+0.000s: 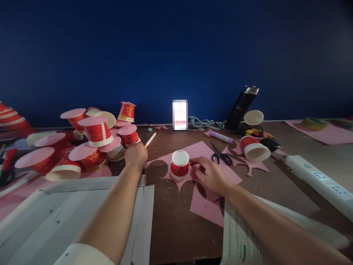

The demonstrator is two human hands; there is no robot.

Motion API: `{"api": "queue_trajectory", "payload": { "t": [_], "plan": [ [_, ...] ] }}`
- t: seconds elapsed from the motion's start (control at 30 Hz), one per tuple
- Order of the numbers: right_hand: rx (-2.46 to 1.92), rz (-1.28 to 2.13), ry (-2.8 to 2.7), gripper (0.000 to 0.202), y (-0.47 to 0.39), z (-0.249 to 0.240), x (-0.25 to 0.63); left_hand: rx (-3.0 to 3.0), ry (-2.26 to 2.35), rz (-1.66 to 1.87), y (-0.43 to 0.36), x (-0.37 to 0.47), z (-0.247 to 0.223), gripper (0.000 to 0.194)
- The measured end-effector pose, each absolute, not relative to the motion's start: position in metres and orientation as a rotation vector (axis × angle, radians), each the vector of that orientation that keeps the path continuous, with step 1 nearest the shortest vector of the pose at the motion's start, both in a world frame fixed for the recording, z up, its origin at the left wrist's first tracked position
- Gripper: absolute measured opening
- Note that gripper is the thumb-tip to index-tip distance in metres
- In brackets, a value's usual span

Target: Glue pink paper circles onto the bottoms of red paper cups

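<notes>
My left hand [136,156] is closed, with a slim white pen-like stick [150,140] jutting up from its far side; the fingers are mostly hidden. Beside it stand several red paper cups [97,137] with pink paper discs on top. Near the middle, a red and white paper cup [180,169] rests on a cut sheet of pink paper [200,151]. At the cup's right side is my right hand [209,175], fingers stretched toward it and slightly bent. I cannot tell whether the fingertips touch the cup. Black-handled scissors [220,156] lie just beyond that hand.
A purple glue stick [220,137], a tipped cup [255,150] and a black flask [241,110] are at the back right. A white power strip [320,180] lies along the right. A lit phone [180,115] leans against the blue wall. Grey-white board [82,217] covers the front left.
</notes>
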State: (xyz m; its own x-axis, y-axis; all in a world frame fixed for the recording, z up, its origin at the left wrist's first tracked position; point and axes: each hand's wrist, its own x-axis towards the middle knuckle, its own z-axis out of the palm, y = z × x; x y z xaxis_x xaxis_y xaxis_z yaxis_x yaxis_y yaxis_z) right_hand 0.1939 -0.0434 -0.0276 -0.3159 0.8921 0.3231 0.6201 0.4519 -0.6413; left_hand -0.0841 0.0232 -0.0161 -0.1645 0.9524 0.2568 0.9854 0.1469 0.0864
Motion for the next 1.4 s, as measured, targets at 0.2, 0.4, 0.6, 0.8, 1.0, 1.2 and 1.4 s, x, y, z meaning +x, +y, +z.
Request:
{"api": "queue_trajectory", "payload": {
  "t": [0.2,0.4,0.6,0.8,1.0,1.2,1.4],
  "plan": [
    [-1.262,0.517,-1.998,0.028,-0.043,-0.021,0.197,-1.986,-2.397,-0.66,0.022,-0.089,-0.012,0.022],
    [-1.136,0.679,-1.618,0.037,-0.048,-0.007,0.205,-2.161,-1.652,-1.448,-0.012,-0.047,0.017,0.023],
    [-0.873,0.988,-1.438,0.046,-0.055,0.007,0.211,-2.594,-1.001,-1.172,-0.054,0.001,0.023,0.017],
    [-0.66,1.21,-1.331,0.016,-0.053,0.007,0.209,-2.536,-0.929,-1.128,-0.059,0.006,0.023,0.02],
    [-0.622,1.293,-1.32,0.014,-0.057,0.009,0.205,-2.517,-0.958,-0.921,-0.059,0.006,0.027,0.022],
    [-0.693,1.292,-1.133,0.017,-0.052,0.011,0.203,-2.459,-0.986,-0.834,-0.061,0.011,0.027,0.026],
    [-0.621,1.165,-0.661,0.015,-0.021,0.026,0.245,-2.105,-1.281,-1.04,-0.043,-0.018,0.031,0.031]
  ]
}}
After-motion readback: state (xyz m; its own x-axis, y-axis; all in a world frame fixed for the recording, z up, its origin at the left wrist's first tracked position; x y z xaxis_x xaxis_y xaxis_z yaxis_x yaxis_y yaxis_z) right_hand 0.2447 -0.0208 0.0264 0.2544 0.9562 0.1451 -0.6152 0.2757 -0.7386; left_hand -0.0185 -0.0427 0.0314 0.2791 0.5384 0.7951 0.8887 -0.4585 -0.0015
